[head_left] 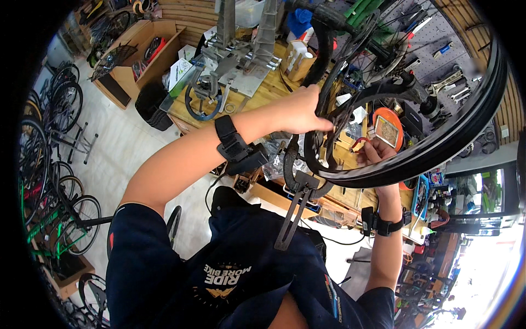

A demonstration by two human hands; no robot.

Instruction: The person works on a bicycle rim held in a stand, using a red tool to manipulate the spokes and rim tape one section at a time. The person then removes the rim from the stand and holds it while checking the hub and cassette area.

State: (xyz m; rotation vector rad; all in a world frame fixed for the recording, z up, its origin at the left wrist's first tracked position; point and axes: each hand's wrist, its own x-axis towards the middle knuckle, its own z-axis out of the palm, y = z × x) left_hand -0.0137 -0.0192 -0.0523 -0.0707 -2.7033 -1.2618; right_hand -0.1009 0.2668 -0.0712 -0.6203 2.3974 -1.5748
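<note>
A black-rimmed bicycle wheel (405, 174) stands in a dark truing stand (298, 174) in front of me, its spokes partly blurred. My left hand (302, 109) reaches across to the wheel's left side and grips it; the thumb points right and the other fingers are mostly hidden. Beyond the near part of the rim, my right hand (377, 152) pinches a small red curved tool (359, 142), perhaps a spoke wrench, close to the spokes. The rim covers part of that hand.
A wooden workbench (257, 93) carries a metal fixture (244, 63), an orange round dish (397, 126) and small parts. Hand tools hang on a grey pegboard (446, 60) behind. Bicycles (66, 219) line the left side, near an open cardboard box (131, 60).
</note>
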